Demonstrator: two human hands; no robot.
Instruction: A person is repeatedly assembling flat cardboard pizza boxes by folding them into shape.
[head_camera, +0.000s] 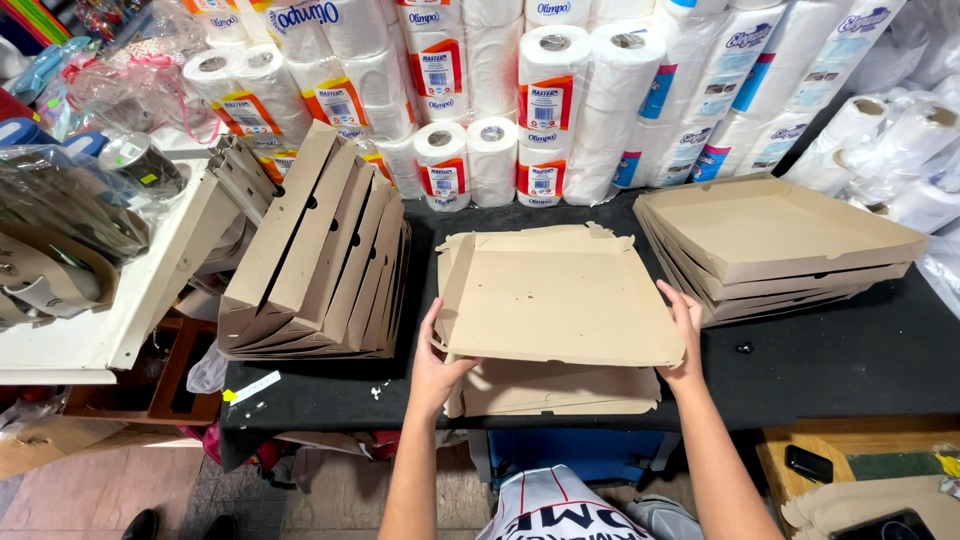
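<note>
We start with the black table (820, 365), which carries everything. Behind it a wall of paper rolls (560, 90) in wrappers closes off the back edge. On the left a stack of folded boxes (320, 260) leans on its side against a white shelf (120, 310); on the right another pile of folded boxes (770, 245) lies flat, trays nested one in another. Between these two lies a heap of flat cardboard sheets (560, 390), and just above it we hold a half-shaped cardboard box (560, 295), tilted slightly, its near edge raised off the heap.

Our left hand (437, 365) grips the near left corner, thumb on top and fingers curled beneath; our right hand (685, 340) is pressed flat and open against the right edge, fingers pointing away. Gripped from both sides like this, the box seems steadied so its walls stay square.

A small dark bit (744, 348) sits on the table near the right hand, and a white strip (255, 387) lies at the front left. Nothing blocks the space between the piles.
</note>
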